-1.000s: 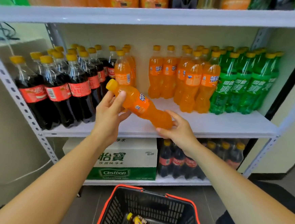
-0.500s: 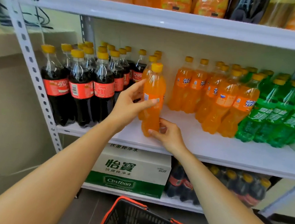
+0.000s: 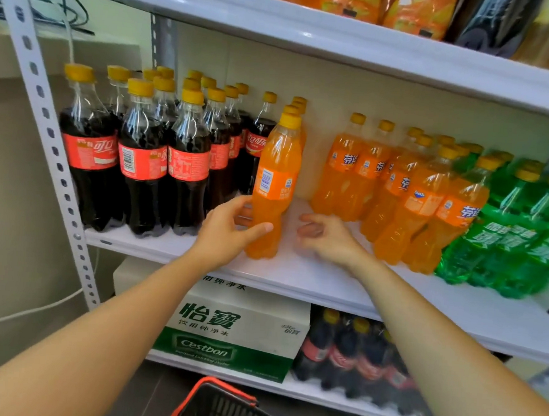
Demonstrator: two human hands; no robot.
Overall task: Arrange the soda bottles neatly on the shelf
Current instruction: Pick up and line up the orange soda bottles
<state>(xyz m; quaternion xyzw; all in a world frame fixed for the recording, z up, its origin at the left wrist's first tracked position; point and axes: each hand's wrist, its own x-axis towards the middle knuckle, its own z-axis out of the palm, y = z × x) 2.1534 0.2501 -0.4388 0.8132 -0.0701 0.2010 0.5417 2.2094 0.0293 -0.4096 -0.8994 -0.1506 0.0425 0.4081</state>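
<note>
Step in hand: seating one orange soda bottle [image 3: 276, 188] on the middle shelf [image 3: 310, 276]. It stands upright with its base on the board, at the front of a short file of orange-capped bottles. The cola bottles [image 3: 142, 158] are just beside it on the left. A bare gap separates it from the larger orange soda group [image 3: 399, 191] on the right, and the green soda bottles [image 3: 511, 233] stand beyond those.

Your left hand [image 3: 229, 227] wraps the bottle's lower body, thumb across the front and fingers round the back. Your right hand [image 3: 326, 238] hovers just beside the bottle, not touching it, fingers loosely curled and holding nothing.

Judgement: placement looks nearly done. The next move calls for letting go cleanly without tipping the bottle. A small turn may help first, since the label's fine-print side appears to face out.

Containers: the shopping basket [image 3: 234, 411] sits at the bottom edge, with only rim and mesh in view, so you cannot tell its contents. The Cestbon water carton [image 3: 234, 329] on the shelf below is closed, with the lower cola bottles [image 3: 353, 361] beside it.
</note>
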